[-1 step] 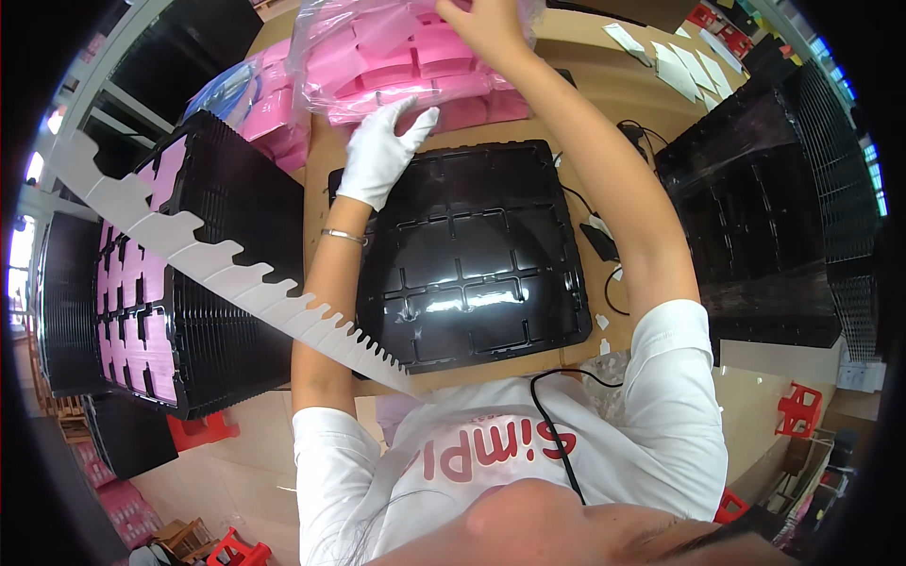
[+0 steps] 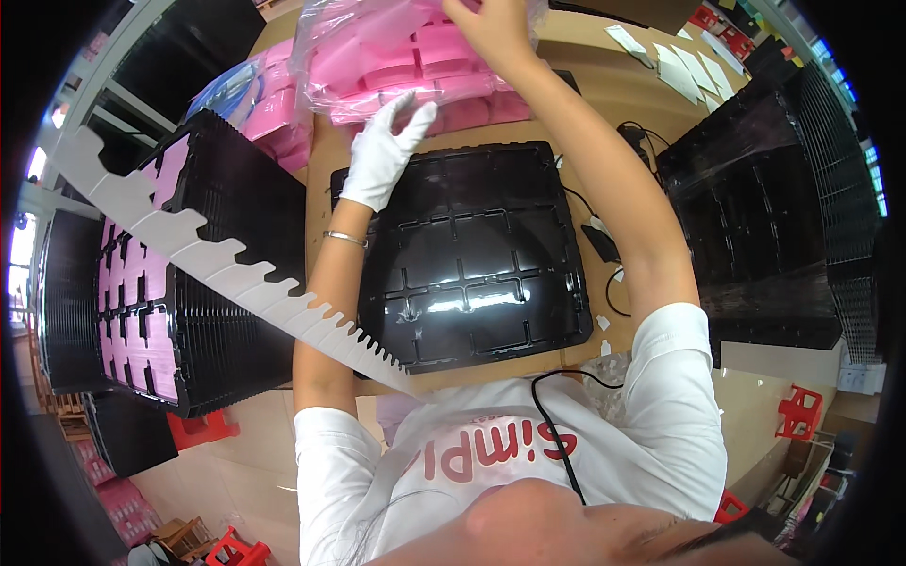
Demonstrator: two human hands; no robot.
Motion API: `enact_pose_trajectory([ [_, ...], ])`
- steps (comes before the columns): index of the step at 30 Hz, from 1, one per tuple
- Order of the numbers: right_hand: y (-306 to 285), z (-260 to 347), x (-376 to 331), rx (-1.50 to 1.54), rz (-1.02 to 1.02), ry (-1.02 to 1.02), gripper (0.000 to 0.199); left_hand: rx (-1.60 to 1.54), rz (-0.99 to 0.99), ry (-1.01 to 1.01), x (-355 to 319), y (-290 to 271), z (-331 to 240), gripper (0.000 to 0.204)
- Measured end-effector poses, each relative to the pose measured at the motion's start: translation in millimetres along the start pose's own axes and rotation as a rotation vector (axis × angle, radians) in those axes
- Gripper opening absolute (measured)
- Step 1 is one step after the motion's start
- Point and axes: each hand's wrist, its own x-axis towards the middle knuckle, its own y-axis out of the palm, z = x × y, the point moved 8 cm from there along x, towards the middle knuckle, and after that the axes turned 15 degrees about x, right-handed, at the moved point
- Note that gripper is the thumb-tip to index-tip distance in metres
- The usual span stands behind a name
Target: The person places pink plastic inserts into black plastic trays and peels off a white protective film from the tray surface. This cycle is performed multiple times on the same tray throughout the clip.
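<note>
My left hand (image 2: pixel 385 153), in a white glove, is held over the far left of a glossy black plastic tray (image 2: pixel 472 255). Its thumb and fingers are apart, close to the near side of a stack of pink pieces (image 2: pixel 392 71), and nothing is in them. A clear plastic bag (image 2: pixel 326 42) loosely covers these pink pieces. At the top edge my bare right hand (image 2: pixel 495 33) reaches over the bag, its fingers bent onto the film and seemingly gripping it; the fingertips are partly cut off by the picture's rim.
A tall stack of black trays (image 2: pixel 236 255) with pink pieces stands at the left, and more black trays (image 2: pixel 755 217) at the right. Black cables (image 2: pixel 604 241) lie beside the middle tray. White paper slips (image 2: pixel 679 71) rest at the far right of the cardboard-coloured table (image 2: pixel 576 33).
My right hand has shifted slightly to the right at the top edge. My left hand's fingers have moved a little upward. The black tray looks unmoved.
</note>
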Motion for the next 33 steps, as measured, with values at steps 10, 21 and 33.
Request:
enact_pose_trajectory([
  [10, -64, 10, -97, 0.619, -0.196, 0.286, 0.040, -1.466, 0.096, -0.262, -21, 15, 16, 0.088],
  [21, -93, -33, -206, 0.746, -0.091, 0.974, 0.023, -0.818, 0.167, -0.519, -109, -23, 97, 0.019],
  [33, -150, 58, -337, 0.444, -0.142, 1.054, 0.025, -0.373, -0.066, -0.635, -244, -64, 67, 0.027],
])
